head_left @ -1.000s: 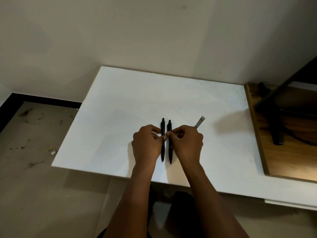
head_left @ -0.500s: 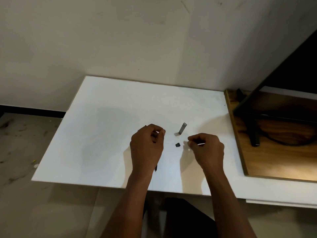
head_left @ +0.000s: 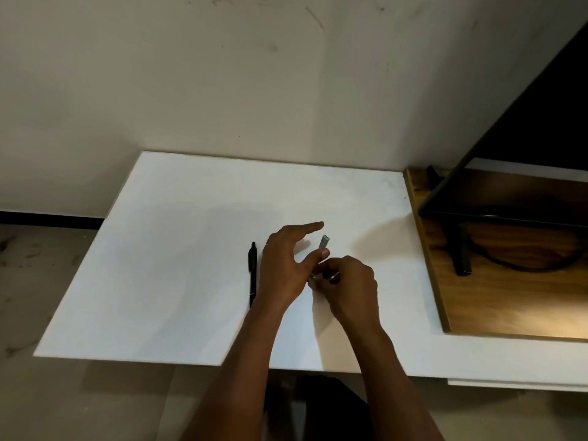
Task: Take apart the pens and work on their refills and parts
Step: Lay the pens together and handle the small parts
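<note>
One black pen lies lengthwise on the white table, just left of my left hand. That hand hovers with its fingers apart and the index finger stretched forward. Its thumb reaches across to the fingertips of my right hand. My right hand is closed on a thin pale pen part, mostly hidden by the fingers. A short grey pen piece lies on the table just beyond both hands.
A wooden surface adjoins the table on the right, with a black stand and a cable on it. The wall runs along the table's far edge. Bare floor lies to the left, below the table's edge.
My left hand has put the black pen down on the table and opened. The two hands have come together over the thin part. The small black piece is now hidden.
</note>
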